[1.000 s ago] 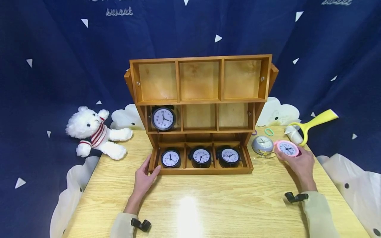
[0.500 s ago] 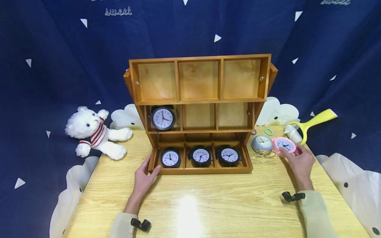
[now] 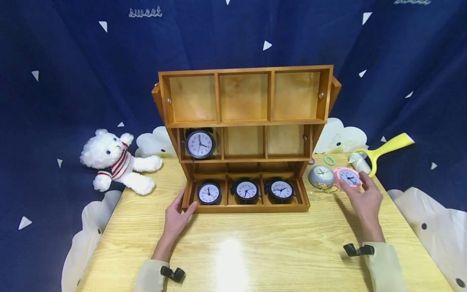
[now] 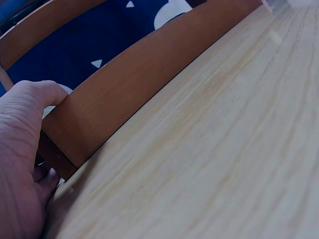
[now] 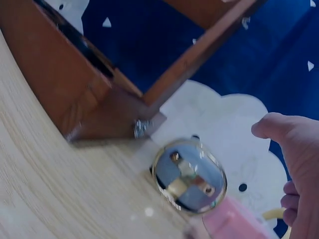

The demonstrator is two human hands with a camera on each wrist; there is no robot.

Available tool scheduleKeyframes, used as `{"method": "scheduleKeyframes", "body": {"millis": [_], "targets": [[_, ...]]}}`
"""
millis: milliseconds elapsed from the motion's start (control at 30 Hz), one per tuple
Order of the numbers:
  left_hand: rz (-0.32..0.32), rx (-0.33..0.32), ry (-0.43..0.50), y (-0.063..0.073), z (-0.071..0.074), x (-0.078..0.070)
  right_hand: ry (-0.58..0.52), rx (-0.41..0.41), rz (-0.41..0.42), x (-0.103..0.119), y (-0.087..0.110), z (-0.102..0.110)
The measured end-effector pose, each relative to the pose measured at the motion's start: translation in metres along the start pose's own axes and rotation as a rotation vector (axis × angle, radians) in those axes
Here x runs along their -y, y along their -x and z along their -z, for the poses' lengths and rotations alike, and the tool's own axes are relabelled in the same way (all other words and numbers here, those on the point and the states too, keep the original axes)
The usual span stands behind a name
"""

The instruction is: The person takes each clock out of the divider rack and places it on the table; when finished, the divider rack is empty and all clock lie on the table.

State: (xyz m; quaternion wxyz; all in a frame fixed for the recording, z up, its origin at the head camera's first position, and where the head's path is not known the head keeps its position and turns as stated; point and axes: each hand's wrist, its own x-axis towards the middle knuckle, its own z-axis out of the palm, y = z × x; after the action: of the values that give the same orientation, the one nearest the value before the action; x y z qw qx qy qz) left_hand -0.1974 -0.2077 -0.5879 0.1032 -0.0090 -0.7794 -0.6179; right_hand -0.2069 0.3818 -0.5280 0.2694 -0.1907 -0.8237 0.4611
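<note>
Behind everything hangs a dark blue cloth curtain point(image 3: 109, 61) printed with white triangles and pale clouds; in front of it we see a light wood-grain counter point(image 3: 273, 239).

The small round pink clock with a white dial point(image 3: 349, 177) is at the counter's right end, dial tilted upward, beneath the right grip point(image 3: 365, 198). That grip is spread, thumb and fingers apart at the clock's near side; the right wrist view shows a gap between thumb and pink case. The left grip point(image 3: 175, 219) holds the front left corner of the three-tier orange-brown wooden rack point(image 3: 248, 210), thumb over the front board, fingers along the outer side.

We judge the pink clock to be light, stiff and rather smooth, with a dial cover that could scratch. We would take it by opposite sides of the rim, keeping fingertips off the dial.

Close on its left sits a squat grey-blue clock point(image 3: 321, 175); we cannot tell whether the two touch, but it crowds that side. Behind lies a yellow-handled tool point(image 3: 394, 144), its curved end near the clock, and a green ring point(image 3: 330, 161). Three round black clocks point(image 3: 246, 192) fill the rack's bottom compartments, and a fourth black clock point(image 3: 200, 144) the middle tier's left one. A white plush bear point(image 3: 122, 164) leans well apart at far left.
</note>
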Motion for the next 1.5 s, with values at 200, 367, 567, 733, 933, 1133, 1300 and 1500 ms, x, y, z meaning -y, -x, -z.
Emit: {"method": "scheduleKeyframes", "body": {"millis": [200,367,567,733,933,1133,1300,1500], "targets": [[-0.025,-0.015,-0.011,0.0,0.0,0.002,-0.038,0.044,0.009,0.02,0.014,-0.001],[-0.024,-0.01,-0.001,0.0,-0.001,0.002,-0.035,0.159,0.038,0.029,0.024,-0.001],[-0.022,-0.001,0.009,0.001,0.0,0.001,-0.065,0.257,0.094,0.035,0.034,-0.002],[-0.013,-0.011,-0.008,0.0,-0.001,0.001,-0.091,0.31,0.17,0.039,0.041,-0.006],[0.005,-0.009,0.001,0.002,-0.002,-0.01,-0.11,0.371,0.227,0.043,0.051,-0.023],[-0.001,0.015,0.007,0.008,0.001,-0.035,-0.087,0.444,0.233,0.047,0.062,-0.041],[0.001,0.018,0.002,0.01,0.002,-0.04,-0.064,0.503,0.25,0.054,0.071,-0.052],[-0.01,0.015,0.01,0.008,0.001,-0.037,-0.084,0.57,0.305,0.06,0.074,-0.066]]}}
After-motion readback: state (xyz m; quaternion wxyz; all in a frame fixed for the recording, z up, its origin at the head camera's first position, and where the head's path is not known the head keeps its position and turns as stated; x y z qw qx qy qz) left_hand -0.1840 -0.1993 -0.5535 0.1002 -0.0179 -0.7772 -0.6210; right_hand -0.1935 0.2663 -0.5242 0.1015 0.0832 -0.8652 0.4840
